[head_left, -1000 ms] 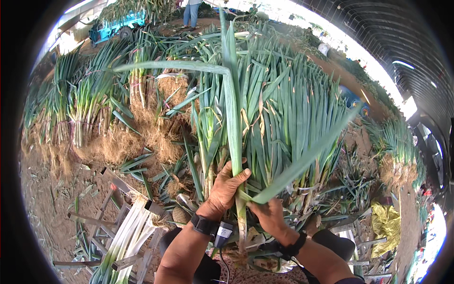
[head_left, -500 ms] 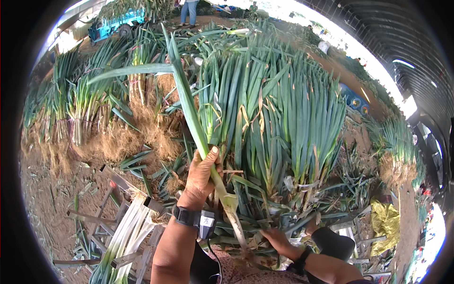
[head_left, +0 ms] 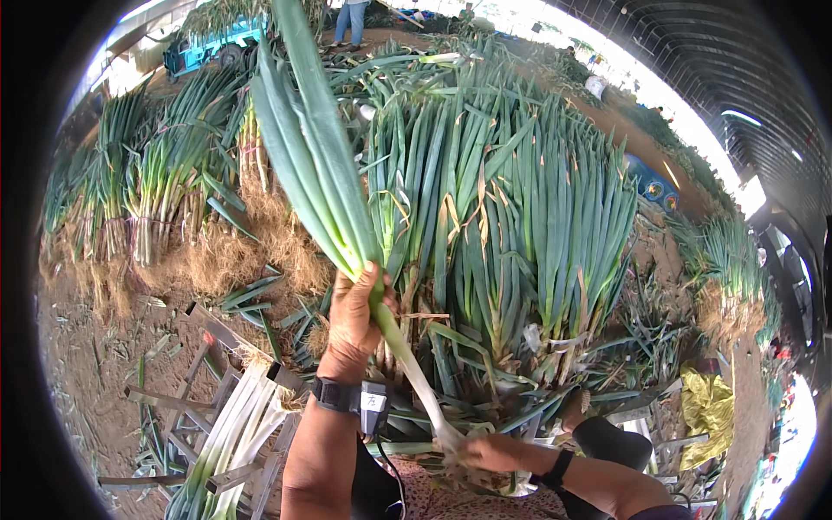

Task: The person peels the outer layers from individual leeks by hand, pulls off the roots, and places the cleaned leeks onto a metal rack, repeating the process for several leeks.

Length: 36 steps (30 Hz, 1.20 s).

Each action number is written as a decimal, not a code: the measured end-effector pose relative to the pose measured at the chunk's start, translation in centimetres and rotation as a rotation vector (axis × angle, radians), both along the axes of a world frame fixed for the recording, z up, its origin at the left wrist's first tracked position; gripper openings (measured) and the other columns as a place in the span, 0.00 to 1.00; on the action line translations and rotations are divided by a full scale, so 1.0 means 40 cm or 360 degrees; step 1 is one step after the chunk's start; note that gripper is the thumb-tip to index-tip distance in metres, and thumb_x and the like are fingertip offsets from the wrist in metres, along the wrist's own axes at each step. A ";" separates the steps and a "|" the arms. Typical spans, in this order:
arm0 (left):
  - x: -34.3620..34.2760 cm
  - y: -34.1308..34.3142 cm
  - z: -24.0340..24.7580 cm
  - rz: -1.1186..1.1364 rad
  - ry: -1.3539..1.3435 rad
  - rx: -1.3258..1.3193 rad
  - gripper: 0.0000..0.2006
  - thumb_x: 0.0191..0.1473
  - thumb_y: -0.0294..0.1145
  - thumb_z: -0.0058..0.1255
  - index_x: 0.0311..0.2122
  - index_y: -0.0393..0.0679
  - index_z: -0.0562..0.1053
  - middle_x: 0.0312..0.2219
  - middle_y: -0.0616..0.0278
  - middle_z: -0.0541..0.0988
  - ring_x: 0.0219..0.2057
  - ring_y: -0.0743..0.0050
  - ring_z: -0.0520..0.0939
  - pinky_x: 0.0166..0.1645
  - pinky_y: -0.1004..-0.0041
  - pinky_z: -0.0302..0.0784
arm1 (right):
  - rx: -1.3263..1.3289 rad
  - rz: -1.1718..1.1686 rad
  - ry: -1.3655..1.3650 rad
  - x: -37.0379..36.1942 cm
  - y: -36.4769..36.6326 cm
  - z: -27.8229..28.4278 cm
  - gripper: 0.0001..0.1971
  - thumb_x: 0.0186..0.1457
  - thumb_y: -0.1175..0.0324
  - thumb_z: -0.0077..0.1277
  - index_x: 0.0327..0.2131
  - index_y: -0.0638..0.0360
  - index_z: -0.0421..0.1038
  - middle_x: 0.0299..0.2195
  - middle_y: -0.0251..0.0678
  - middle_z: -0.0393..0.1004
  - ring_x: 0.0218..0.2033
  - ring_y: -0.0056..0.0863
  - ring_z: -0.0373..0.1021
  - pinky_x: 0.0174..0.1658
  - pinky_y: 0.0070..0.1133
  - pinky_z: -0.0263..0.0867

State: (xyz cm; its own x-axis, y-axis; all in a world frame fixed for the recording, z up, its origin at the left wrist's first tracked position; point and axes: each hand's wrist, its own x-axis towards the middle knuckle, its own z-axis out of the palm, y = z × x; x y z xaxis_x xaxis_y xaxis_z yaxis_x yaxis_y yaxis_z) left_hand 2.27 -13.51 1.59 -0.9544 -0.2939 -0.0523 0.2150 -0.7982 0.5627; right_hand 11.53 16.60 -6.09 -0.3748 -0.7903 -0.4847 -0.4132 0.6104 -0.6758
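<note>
A long green onion (head_left: 400, 345) slants across the middle, its broad green leaves fanned up and away to the left. My left hand (head_left: 357, 314) is wrapped round its stalk just below where the leaves spread. At the white root end, low in the picture, my right hand (head_left: 487, 452) is closed against the base; its fingertips are partly hidden and blurred. Peeled green onions with white stalks (head_left: 238, 420) lie in a metal rack (head_left: 186, 442) to the left of my left forearm. Beyond my hands stands a thick row of unpeeled green onions (head_left: 511, 225).
Tied bundles of green onions (head_left: 152, 191) with shaggy roots stand at the far left. A yellow sack (head_left: 706, 416) lies at the right. Behind are a blue cart (head_left: 212, 50) and a person's legs (head_left: 350, 24). Loose leaves litter the soil.
My right hand has moved left and up to the root end of the green onion. The leaves now look broader and more fanned, and the stalk's lower part shows whiter.
</note>
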 end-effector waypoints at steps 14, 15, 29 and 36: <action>-0.031 0.006 0.017 -0.0389 0.0147 0.0308 0.26 0.47 0.55 0.42 0.44 0.44 0.68 0.27 0.60 0.73 0.28 0.66 0.72 0.37 0.68 0.67 | -0.1392 -0.0971 -0.0134 -0.279 -0.144 0.051 0.14 0.52 0.76 0.48 0.44 0.61 0.66 0.33 0.29 0.71 0.34 0.19 0.69 0.36 0.23 0.67; -0.021 0.001 -0.001 -0.0501 0.0192 0.0380 0.27 0.47 0.54 0.43 0.47 0.44 0.67 0.27 0.58 0.74 0.30 0.63 0.73 0.39 0.66 0.68 | -0.1118 -0.0802 0.0589 -0.265 -0.235 0.155 0.13 0.52 0.78 0.48 0.43 0.62 0.66 0.33 0.26 0.71 0.33 0.16 0.68 0.35 0.22 0.67; -0.027 0.057 -0.007 -0.0411 0.0087 0.0020 0.24 0.52 0.33 0.50 0.53 0.45 0.57 0.29 0.61 0.71 0.29 0.70 0.74 0.32 0.69 0.73 | -0.1757 -0.1208 -0.0865 -0.249 -0.290 0.224 0.07 0.55 0.73 0.46 0.38 0.58 0.64 0.37 0.34 0.69 0.38 0.23 0.67 0.45 0.23 0.62; -0.031 -0.004 -0.029 0.0147 -0.0266 -0.0216 0.12 0.50 0.30 0.49 0.38 0.48 0.61 0.20 0.67 0.66 0.15 0.79 0.67 0.17 0.78 0.65 | -0.1508 -0.0826 -0.1351 -0.200 -0.159 0.256 0.05 0.57 0.70 0.42 0.37 0.57 0.63 0.22 0.27 0.64 0.21 0.15 0.60 0.24 0.16 0.57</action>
State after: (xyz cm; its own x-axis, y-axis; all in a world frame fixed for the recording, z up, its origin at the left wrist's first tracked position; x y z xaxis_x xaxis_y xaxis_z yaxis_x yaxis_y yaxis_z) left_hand 1.04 -13.65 0.44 -0.9046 -0.3948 -0.1610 0.1787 -0.6940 0.6975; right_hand 3.51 10.23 4.15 -0.5882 -0.8057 -0.0698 0.4644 -0.2659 -0.8448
